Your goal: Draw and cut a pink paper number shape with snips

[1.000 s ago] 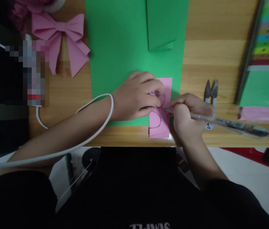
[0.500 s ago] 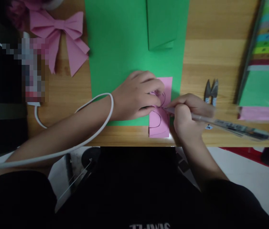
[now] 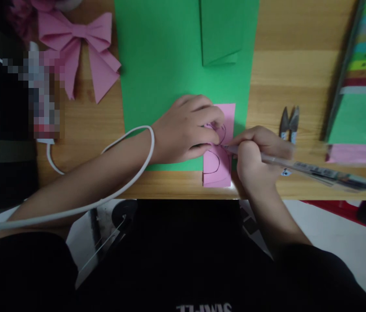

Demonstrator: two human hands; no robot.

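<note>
A pink paper strip point(image 3: 217, 167) with dark curved lines drawn on it lies over the lower edge of a green sheet point(image 3: 157, 56). My left hand point(image 3: 191, 128) rests on the strip, its fingers bent and gripping it against the surface; the fingertips cover part of the lines. A clear-barrelled pen point(image 3: 309, 169) is pinched in my right hand point(image 3: 257, 151). Its tip meets the strip close to my left fingertips, between two curved lines. Thread snips point(image 3: 289, 119) with dark blades lie just beyond my right hand, which partly hides them.
A folded green paper point(image 3: 220, 34) lies on the far part of the sheet. At the upper left is a pink paper bow point(image 3: 79, 32). A white cable point(image 3: 131, 186) loops over my left forearm. Packs of coloured paper point(image 3: 364, 117) lie at the right of the wooden table point(image 3: 280, 65).
The pen's back end has swung slightly right and the view has shifted a little. Both hands keep nearly the same place on the strip.
</note>
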